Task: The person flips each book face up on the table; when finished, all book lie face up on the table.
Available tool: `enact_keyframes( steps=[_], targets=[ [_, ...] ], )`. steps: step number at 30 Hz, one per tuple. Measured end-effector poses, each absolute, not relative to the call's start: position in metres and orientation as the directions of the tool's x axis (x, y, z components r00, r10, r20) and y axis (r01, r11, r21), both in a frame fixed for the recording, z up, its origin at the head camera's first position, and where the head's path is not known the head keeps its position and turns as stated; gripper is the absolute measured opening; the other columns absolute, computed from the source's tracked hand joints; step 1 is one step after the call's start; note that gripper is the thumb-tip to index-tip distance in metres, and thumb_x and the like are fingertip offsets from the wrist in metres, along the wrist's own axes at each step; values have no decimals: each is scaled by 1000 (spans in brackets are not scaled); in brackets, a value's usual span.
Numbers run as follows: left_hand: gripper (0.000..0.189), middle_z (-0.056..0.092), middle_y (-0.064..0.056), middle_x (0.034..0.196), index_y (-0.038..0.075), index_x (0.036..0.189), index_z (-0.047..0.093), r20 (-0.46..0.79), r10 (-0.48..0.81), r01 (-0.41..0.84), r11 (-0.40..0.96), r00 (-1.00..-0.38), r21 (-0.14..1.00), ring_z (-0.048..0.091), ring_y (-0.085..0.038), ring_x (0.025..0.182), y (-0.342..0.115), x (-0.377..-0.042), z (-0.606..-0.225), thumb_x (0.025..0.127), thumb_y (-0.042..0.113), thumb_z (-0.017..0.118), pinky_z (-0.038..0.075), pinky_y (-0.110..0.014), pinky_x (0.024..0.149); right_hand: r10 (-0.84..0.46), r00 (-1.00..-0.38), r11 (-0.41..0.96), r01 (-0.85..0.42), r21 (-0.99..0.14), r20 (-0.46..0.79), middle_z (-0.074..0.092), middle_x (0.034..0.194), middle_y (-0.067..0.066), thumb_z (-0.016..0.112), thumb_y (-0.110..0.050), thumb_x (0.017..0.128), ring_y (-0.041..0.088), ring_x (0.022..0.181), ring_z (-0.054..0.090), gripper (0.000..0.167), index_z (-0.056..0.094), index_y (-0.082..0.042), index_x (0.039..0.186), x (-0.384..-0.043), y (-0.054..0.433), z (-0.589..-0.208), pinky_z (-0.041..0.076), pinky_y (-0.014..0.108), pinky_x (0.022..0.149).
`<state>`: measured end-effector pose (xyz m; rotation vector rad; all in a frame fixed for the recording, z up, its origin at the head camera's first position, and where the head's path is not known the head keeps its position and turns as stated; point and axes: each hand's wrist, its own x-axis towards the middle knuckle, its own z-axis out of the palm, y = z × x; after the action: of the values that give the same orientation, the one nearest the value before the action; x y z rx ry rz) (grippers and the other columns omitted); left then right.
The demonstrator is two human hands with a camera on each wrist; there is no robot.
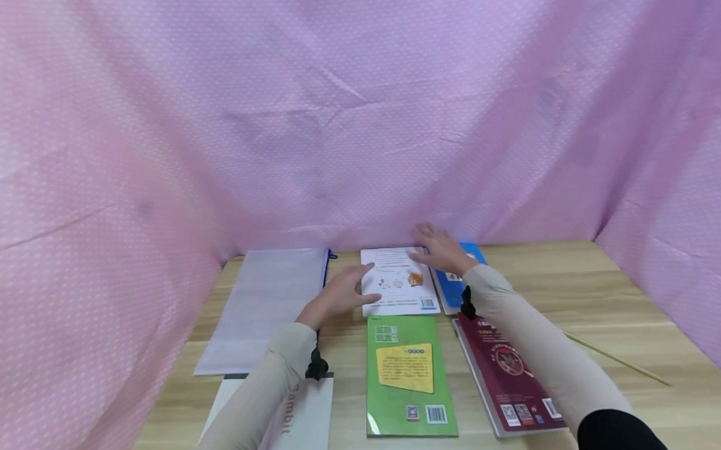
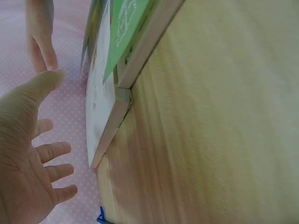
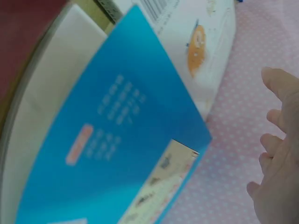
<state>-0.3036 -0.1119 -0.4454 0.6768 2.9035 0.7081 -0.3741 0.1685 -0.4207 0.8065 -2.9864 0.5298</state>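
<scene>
A white book point(image 1: 392, 277) with small cartoon figures lies at the back middle of the table. My left hand point(image 1: 340, 293) is over its left edge, fingers spread and holding nothing; in the left wrist view that hand point(image 2: 32, 154) has its fingers apart beside the white book point(image 2: 100, 112). My right hand point(image 1: 441, 250) hovers around the white book's right edge and the blue book point(image 1: 452, 288), fingers extended. In the right wrist view the blue book's cover point(image 3: 117, 126) stands lifted, showing pale pages, and the right hand point(image 3: 282, 140) is apart from it.
A green book point(image 1: 408, 409) lies in front of the white one, a dark red book point(image 1: 509, 379) to its right. A translucent zip folder point(image 1: 262, 301) and a white "Gambit" item point(image 1: 307, 419) are at left. A thin stick point(image 1: 618, 358) lies right. Pink cloth point(image 1: 357, 119) hangs behind.
</scene>
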Motion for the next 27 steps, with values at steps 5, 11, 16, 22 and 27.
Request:
enact_keyframes(
  steps=[5, 11, 16, 22, 27],
  targets=[
    [90, 44, -13, 159, 18, 160, 35, -6, 455, 401, 791, -890, 461, 41, -31, 148, -116, -298, -451, 87, 49, 78, 35, -49, 122, -511, -856, 775, -498, -388, 78, 21, 165, 27, 61, -30, 102, 47, 155, 13, 68, 34, -1, 157, -384, 165, -432, 14, 65, 125],
    [93, 46, -12, 158, 14, 158, 39, -13, 481, 422, 783, -877, 457, 42, -30, 147, -121, -294, -457, 82, 42, 85, 35, -46, 123, -502, -865, 768, -446, -459, 2, 29, 164, 26, 69, -25, 98, 45, 153, 24, 71, 35, -2, 157, -398, 167, -447, 23, 60, 125],
    [91, 47, -11, 157, 13, 157, 40, -23, 476, 422, 800, -879, 427, 44, -29, 146, -121, -292, -460, 83, 41, 85, 36, -45, 122, -495, -869, 760, -422, -495, -18, 37, 159, 27, 70, -22, 97, 46, 147, 35, 67, 42, -2, 154, -407, 174, -458, 30, 60, 122],
    [88, 51, -13, 154, 13, 156, 42, -46, 459, 397, 810, -887, 431, 48, -29, 143, -120, -291, -462, 83, 41, 84, 39, -44, 120, -488, -872, 753, -407, -516, -24, 35, 158, 31, 68, -22, 98, 50, 147, 32, 66, 40, 2, 153, -406, 180, -461, 30, 63, 120],
    [87, 52, -12, 153, 13, 154, 45, -65, 442, 375, 821, -894, 431, 49, -29, 142, -121, -290, -458, 83, 43, 84, 40, -44, 119, -458, -887, 749, -353, -561, -52, 34, 159, 31, 68, -22, 99, 50, 149, 28, 66, 39, 4, 153, -405, 179, -459, 27, 63, 122]
  ],
)
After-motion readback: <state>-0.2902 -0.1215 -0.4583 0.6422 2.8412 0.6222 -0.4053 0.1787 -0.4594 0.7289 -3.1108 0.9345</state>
